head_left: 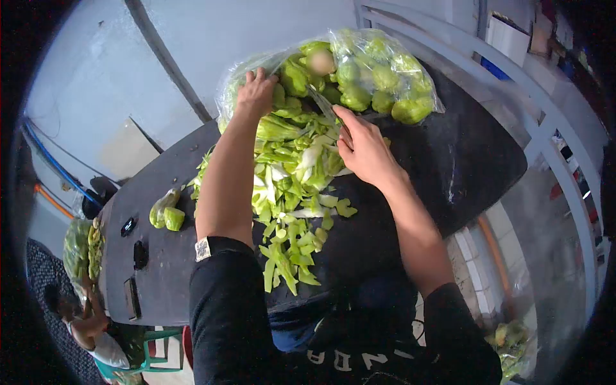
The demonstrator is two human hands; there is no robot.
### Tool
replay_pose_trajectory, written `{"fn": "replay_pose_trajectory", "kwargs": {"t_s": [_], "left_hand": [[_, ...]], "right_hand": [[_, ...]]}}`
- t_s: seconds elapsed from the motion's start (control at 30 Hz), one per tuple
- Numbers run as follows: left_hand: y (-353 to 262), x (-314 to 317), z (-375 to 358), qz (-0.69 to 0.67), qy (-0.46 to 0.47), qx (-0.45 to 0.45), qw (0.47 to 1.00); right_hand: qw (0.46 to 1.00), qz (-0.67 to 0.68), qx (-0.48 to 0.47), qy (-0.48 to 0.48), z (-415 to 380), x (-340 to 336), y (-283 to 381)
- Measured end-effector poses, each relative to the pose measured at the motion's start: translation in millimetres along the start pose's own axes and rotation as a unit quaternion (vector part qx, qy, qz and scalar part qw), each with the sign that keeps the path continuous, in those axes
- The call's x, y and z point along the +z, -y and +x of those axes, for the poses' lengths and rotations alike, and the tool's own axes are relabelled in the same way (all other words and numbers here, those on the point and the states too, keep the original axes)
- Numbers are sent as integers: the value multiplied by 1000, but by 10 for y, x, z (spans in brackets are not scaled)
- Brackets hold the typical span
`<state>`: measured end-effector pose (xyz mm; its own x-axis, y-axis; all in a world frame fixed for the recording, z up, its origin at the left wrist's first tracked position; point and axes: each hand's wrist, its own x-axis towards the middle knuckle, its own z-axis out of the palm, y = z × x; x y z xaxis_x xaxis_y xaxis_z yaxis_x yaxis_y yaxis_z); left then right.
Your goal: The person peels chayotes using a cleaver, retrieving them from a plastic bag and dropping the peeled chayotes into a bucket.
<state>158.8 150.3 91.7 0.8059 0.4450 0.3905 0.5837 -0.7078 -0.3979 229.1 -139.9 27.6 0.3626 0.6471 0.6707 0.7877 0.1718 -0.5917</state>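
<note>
My right hand (369, 147) is closed round a knife (325, 104), its blade angled up and left against the green chayotes (295, 78) at the mouth of a clear plastic bag (410, 67). My left hand (256, 93) reaches to the bag's left side, fingers apart and resting on the plastic and the produce; its palm is hidden. Below both hands lies a heap of pale green peelings and cut pieces (289, 173), spilling down toward my body. Left of my left forearm sit a whole chayote (163, 205) and a cut chunk (174, 219).
The dark table (359, 237) has a curved edge. Small black objects (133, 298) lie along its left side. A grey metal railing (545, 138) runs at the right. A person (96, 333) sits at lower left beside bagged green vegetables (77, 247). A wall stands behind.
</note>
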Motion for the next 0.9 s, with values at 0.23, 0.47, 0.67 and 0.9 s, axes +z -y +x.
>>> {"fn": "replay_pose_trajectory", "kwargs": {"t_s": [0.23,0.47,0.67,0.9], "left_hand": [[18,-225,-360,-38,-15,69,997],[222,353,-570,-174,-126,51,975],[88,69,-631,-156,-71,-19,985],[130,-80,-625,-67,-3,-7,998]], "right_hand": [[996,-17,-1,-90,-15,171,-96],[992,-34,83,-89,4,41,175],[991,-37,64,-112,-30,142,274],[985,-114,-57,-118,-67,278,214]]}}
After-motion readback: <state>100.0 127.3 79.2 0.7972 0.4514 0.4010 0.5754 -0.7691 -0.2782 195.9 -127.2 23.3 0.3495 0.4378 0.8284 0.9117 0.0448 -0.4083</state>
